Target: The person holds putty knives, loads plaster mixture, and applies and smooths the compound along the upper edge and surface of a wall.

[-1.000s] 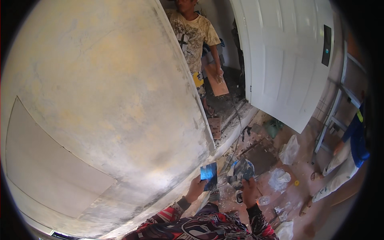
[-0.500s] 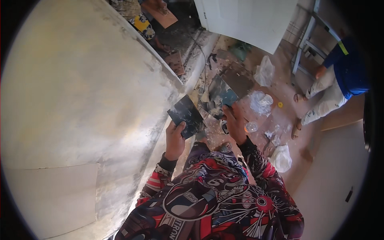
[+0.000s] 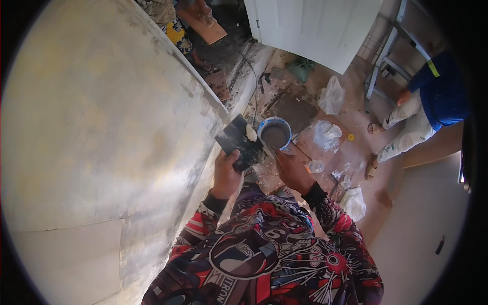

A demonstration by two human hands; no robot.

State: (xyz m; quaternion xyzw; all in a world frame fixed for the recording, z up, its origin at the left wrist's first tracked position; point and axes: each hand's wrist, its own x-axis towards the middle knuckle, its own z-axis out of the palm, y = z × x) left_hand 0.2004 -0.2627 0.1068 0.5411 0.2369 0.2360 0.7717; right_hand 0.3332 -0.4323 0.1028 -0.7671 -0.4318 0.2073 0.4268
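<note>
My left hand [image 3: 227, 175] is closed around the near edge of a dark rectangular putty board [image 3: 239, 147], thumb on top. A pale lump of putty [image 3: 251, 133] sits toward the board's right corner, and whitish smears mark its face. Close on the right, my right hand [image 3: 295, 173] is closed on a flat putty blade [image 3: 268, 150], seen nearly edge-on beside the board; most of it and its grip are hidden. Just beyond both hands a bucket [image 3: 288, 133] with a blue-marked rim and greyish inside stands on the floor.
A smeared wall [image 3: 112, 127] runs along my left. Plastic bags [image 3: 333, 95] and a clear cup [image 3: 315, 166] litter the floor. A person in blue [image 3: 442, 91] stands right, by a ladder [image 3: 389, 56]. Beyond the wall, another person holds a brown board [image 3: 206, 28]. A white door panel [image 3: 310, 30] stands ahead.
My right hand has turned the blade from face-up to nearly edge-on and brought it left against the board. The putty lump now shows on the board, and the bucket has come into sight.
</note>
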